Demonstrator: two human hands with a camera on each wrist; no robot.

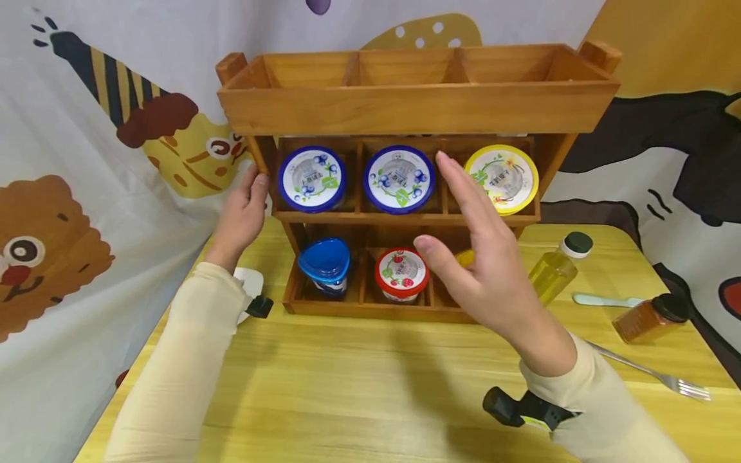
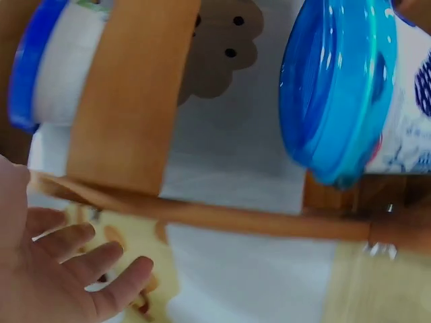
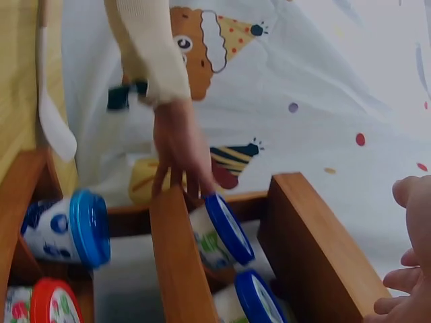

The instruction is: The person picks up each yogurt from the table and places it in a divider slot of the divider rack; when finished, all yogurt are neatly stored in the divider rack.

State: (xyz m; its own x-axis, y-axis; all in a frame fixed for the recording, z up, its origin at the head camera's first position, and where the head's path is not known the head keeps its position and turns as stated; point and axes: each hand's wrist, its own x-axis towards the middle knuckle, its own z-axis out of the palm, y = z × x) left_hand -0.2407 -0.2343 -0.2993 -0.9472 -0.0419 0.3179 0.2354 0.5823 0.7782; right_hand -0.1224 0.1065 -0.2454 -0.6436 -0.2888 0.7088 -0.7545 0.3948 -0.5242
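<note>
A three-tier wooden shelf (image 1: 417, 110) stands on the table. My left hand (image 1: 240, 209) is at its left side, with its fingertips right by the side post; the left wrist view shows the fingers (image 2: 104, 262) loosely spread. In front of the shelf's right half, my right hand (image 1: 492, 276) is raised, fingers straight and thumb apart, holding nothing. Two blue-lidded tubs (image 1: 311, 179) and a yellow-lidded tub (image 1: 506, 180) sit on the middle tier. Below are a tub with a bright blue lid (image 1: 324, 260), a red-lidded tub (image 1: 402, 273) and something yellow (image 1: 465, 258), mostly hidden behind my right hand.
On the right lie a bottle of yellow liquid (image 1: 552, 273), a pale green utensil (image 1: 604, 300), a dark-capped jar (image 1: 651, 318) and a fork (image 1: 683, 386). A white-headed utensil (image 3: 57, 131) is by my left wrist. A printed cloth (image 1: 58, 128) hangs behind the shelf.
</note>
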